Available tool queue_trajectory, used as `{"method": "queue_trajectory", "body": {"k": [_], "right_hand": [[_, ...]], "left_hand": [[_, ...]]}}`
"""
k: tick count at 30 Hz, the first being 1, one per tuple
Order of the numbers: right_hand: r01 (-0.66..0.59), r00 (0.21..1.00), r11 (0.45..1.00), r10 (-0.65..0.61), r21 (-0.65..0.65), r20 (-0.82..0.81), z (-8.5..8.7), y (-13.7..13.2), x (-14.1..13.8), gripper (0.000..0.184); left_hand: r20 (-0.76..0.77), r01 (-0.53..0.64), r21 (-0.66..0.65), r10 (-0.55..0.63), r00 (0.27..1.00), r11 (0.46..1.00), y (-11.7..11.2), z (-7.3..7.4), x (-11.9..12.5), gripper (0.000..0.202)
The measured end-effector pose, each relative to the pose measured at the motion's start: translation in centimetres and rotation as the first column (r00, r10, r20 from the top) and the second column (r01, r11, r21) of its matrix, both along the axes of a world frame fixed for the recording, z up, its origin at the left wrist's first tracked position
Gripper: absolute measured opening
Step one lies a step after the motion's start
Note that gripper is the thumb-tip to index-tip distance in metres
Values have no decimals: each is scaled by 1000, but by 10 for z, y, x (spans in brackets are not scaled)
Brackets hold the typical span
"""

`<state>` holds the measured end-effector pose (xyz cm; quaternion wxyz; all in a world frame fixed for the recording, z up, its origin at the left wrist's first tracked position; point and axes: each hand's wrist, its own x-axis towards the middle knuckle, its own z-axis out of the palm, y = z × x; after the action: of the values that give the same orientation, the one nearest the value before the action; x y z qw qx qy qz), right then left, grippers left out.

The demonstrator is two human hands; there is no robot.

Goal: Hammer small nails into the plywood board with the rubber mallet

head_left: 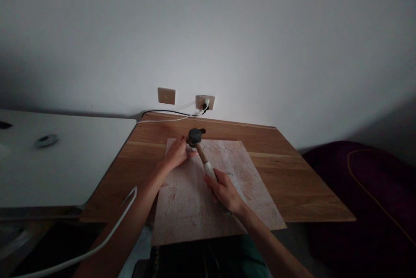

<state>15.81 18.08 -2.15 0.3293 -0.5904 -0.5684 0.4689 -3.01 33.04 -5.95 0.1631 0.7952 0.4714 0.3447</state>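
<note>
My right hand (225,192) is closed around the wooden handle of a hammer (199,144), whose dark metal head hangs just above the far left part of a pale, reddish-stained board (195,200). My left hand (177,153) rests on the board right beside the hammer head, fingers pinched together on something too small to make out. A faint row of small marks or nails (224,149) runs along the board's far edge. The board lies on a wooden table (286,182) and overhangs its near edge.
A white desk (65,161) with a round grommet (46,140) adjoins the table on the left. Wall sockets (205,102) with black and white cables sit behind. A white cable (107,234) crosses near my left arm. A dark cushion (364,200) lies to the right.
</note>
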Motion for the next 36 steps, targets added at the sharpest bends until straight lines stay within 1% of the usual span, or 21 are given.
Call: {"method": "queue_trajectory", "body": {"k": [2, 5, 10, 12, 15, 19, 21, 23, 25, 26, 28, 30, 31, 33, 36], "right_hand": [[-10, 1000, 1000, 10, -11, -9, 0, -1, 0, 52], [-22, 1000, 1000, 21, -19, -10, 1, -2, 0, 51], [-12, 999, 998, 10, -55, -34, 0, -1, -1, 52], [-5, 999, 997, 2, -72, -34, 0, -1, -2, 53], [13, 996, 997, -19, -73, -85, 1, -3, -2, 53], [53, 979, 999, -54, -10, -195, 6, -7, 0, 47], [17, 976, 998, -28, -52, -217, 9, -7, 3, 44], [-15, 980, 994, -8, -112, -201, 11, -7, 5, 40], [-1, 985, 995, -17, -102, -170, 12, -9, 6, 37], [8, 987, 997, -21, -81, -161, 13, -10, 6, 36], [-6, 986, 998, -5, -70, -165, 14, -11, 4, 35], [-56, 985, 992, 36, -113, -166, 16, -11, 0, 35], [-75, 986, 988, 52, -138, -161, 16, -10, -2, 36], [-80, 987, 983, 55, -164, -151, 16, -8, -6, 36], [-18, 980, 992, -6, -123, -198, 13, -11, -6, 37]], "left_hand": [[-6, 4, -8, -4, 1000, 1000, -1, 2, 0, 37], [0, 0, -18, 0, 1000, 1000, -1, 3, 0, 38], [4, -10, -24, 10, 1000, 1000, 1, 2, 0, 41], [6, -16, -23, 16, 1000, 1000, 1, 2, 0, 39], [16, -25, -16, 25, 1000, 1000, 2, 1, 0, 28], [37, 41, -2, -41, 998, 999, 3, 2, 0, 5], [35, 68, 1, -68, 997, 998, 4, 2, 0, 4], [31, 77, 11, -77, 997, 997, 4, 3, 0, 5], [26, 73, 24, -73, 997, 997, 3, 3, 0, 4], [26, 64, 32, -65, 998, 997, 2, 4, 0, 8], [28, 31, 47, -32, 999, 998, 0, 4, 0, 27], [29, -2, 49, 1, 1000, 999, -3, 4, -1, 44], [30, -12, 45, 11, 999, 999, -3, 5, -1, 49], [34, -17, 34, 16, 999, 999, -4, 4, -1, 52], [47, -11, 44, 9, 999, 999, -1, 2, -1, 44]]}}
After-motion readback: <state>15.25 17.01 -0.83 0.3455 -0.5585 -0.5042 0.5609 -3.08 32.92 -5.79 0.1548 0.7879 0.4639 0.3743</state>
